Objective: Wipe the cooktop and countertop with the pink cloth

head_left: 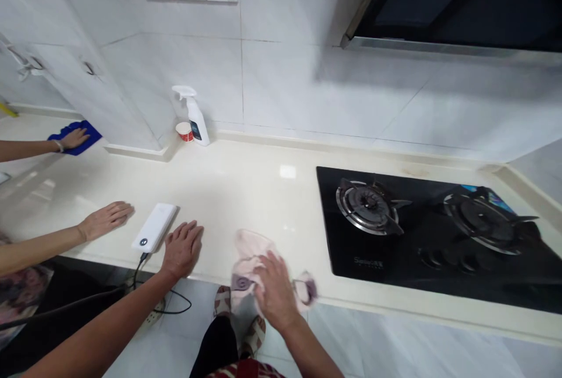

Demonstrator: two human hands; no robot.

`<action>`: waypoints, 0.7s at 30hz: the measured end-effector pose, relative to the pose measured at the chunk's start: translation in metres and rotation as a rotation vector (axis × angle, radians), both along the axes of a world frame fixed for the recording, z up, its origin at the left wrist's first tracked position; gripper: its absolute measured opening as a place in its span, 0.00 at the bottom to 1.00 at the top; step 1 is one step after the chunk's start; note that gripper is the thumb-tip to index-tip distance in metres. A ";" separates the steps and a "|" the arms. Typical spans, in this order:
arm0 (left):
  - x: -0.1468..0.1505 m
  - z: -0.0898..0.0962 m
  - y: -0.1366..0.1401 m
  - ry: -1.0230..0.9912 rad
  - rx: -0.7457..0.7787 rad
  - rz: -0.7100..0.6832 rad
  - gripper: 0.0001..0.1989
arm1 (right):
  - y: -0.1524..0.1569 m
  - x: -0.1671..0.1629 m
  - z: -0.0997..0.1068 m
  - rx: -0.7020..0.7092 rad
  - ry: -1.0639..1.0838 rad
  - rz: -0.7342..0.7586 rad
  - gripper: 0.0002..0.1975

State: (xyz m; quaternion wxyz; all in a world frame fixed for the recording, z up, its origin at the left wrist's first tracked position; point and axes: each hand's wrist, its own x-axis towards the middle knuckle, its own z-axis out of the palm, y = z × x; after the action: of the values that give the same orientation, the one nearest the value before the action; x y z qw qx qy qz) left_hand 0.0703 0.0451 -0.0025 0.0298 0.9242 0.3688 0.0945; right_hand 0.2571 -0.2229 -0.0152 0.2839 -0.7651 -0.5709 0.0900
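Observation:
My right hand [276, 289] grips a pale pink cloth [250, 244] with darker purple patches at the counter's front edge. Part of the cloth lies on the cream countertop [246, 191] and part hangs over the edge; the hand is slightly blurred. On the counter to the left rests my left hand [182, 249], open and palm down, holding nothing. Just beside it lies a white power bank [154, 227] with a black cable [139, 264] plugged into its near end.
A black gas hob [351, 255] with two burners fills the right side. A white spray bottle [196, 117] and red-and-white cup [184, 131] stand by the wall. At left, another person's hand [105, 221] rests on the counter, their other [75, 138] on a blue cloth [90, 139].

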 end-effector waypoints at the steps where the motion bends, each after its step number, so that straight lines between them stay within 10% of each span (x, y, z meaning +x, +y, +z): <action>1: 0.001 0.000 0.000 -0.001 -0.001 0.001 0.21 | -0.020 0.013 -0.003 0.013 -0.035 -0.115 0.19; 7: 0.002 -0.006 0.001 -0.019 0.019 0.011 0.20 | -0.074 0.052 -0.018 -0.024 -0.286 -0.591 0.16; 21: -0.001 -0.007 0.006 -0.013 0.047 -0.002 0.20 | 0.012 0.146 -0.008 0.237 -0.153 -0.547 0.15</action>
State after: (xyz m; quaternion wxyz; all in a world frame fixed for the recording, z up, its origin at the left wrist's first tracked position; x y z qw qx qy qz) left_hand 0.0695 0.0514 -0.0098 0.0106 0.9244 0.3655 0.1089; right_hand 0.4027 -0.2112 -0.0236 0.3411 -0.8565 -0.3700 -0.1150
